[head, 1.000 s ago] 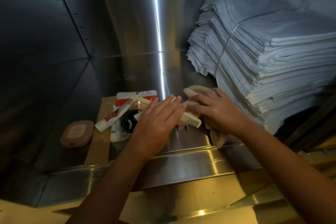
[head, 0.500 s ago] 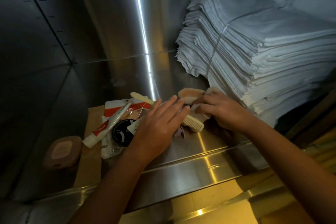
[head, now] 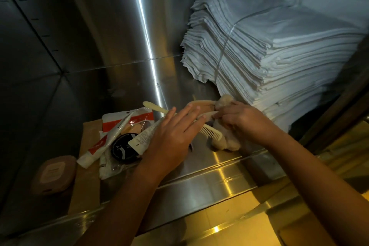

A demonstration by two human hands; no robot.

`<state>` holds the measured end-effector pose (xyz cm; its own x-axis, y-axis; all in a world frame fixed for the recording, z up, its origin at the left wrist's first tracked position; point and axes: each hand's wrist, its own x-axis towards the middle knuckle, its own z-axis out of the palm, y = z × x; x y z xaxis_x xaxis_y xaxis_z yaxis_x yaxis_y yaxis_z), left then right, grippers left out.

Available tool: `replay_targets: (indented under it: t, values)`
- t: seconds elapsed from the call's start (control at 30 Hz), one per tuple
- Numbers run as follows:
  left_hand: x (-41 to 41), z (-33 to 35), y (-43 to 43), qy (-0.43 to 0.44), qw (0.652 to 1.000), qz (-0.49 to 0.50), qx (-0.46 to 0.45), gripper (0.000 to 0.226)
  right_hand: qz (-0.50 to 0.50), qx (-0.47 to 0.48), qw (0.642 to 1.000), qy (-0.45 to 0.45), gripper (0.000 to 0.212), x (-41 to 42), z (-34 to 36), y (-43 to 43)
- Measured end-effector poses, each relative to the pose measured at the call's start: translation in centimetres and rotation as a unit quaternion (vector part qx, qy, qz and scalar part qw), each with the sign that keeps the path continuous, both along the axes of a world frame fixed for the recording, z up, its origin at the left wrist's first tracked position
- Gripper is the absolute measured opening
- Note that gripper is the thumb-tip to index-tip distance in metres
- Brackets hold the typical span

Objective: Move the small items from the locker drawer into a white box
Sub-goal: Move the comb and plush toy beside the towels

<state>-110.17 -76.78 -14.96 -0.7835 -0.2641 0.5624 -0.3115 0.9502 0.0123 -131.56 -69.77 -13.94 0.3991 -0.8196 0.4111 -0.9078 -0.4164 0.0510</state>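
Note:
Small items lie in a heap on the steel drawer floor [head: 199,158]: a white and red tube [head: 103,142], a second white tube [head: 143,136], a round black tin [head: 122,149], a red and white packet [head: 127,120], a cream comb [head: 211,133] and a beige cloth bundle [head: 223,142]. My left hand [head: 171,138] lies flat over the heap with straight fingers on the comb. My right hand [head: 239,120] grips the beige cloth bundle beside the comb's teeth. No white box is in view.
A tall tied stack of folded white towels [head: 269,46] fills the right side of the drawer, close behind my right hand. A brown oval case [head: 54,173] and a tan paper sheet [head: 89,166] lie at the left. The steel front rim [head: 199,187] runs below my wrists.
The view has drifted slightly. My right hand has curled tighter round the beige bundle. My left hand stays flat on the heap, fingers a little further over the comb.

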Motion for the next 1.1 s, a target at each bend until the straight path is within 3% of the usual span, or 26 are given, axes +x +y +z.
replay_targets:
  t: [0.13, 0.2, 0.27, 0.37, 0.47, 0.73, 0.93, 1.1]
  values:
    - [-0.2, -0.3, 0.0, 0.016, 1.000, -0.009, -0.007, 0.042, -0.062, 0.017, 0.997, -0.050, 0.015, 1.0, -0.2, 0.6]
    - [-0.3, -0.4, 0.0, 0.021, 1.000, -0.004, -0.002, 0.052, -0.096, -0.007, 0.991, -0.090, 0.008, 2.2, -0.3, 1.1]
    - [-0.4, -0.4, 0.1, 0.016, 1.000, 0.000, 0.000, 0.054, -0.102, -0.031, 0.986, -0.129, 0.021, 3.5, -0.4, 1.7]
    - [-0.2, -0.3, 0.0, 0.019, 1.000, 0.002, -0.005, 0.039, -0.100, -0.037, 0.981, -0.161, 0.041, 4.9, -1.0, 2.8]
    - [-0.1, -0.2, 0.1, 0.027, 0.999, 0.012, -0.015, 0.039, -0.093, -0.042, 0.981, -0.164, 0.052, 5.8, -1.8, 3.5]
    - [-0.3, 0.3, 0.6, 0.005, 1.000, 0.020, 0.009, 0.057, -0.072, -0.112, 0.982, -0.133, 0.035, 6.7, -2.6, 3.9]
    - [0.0, 0.3, 0.8, 0.018, 0.999, 0.024, 0.023, 0.053, -0.056, -0.162, 0.977, -0.123, 0.029, 7.3, -2.4, 3.9]
    - [0.5, 0.3, 0.6, 0.003, 0.997, 0.070, 0.033, 0.059, -0.101, -0.210, 0.966, -0.114, 0.028, 7.5, -2.8, 3.6]
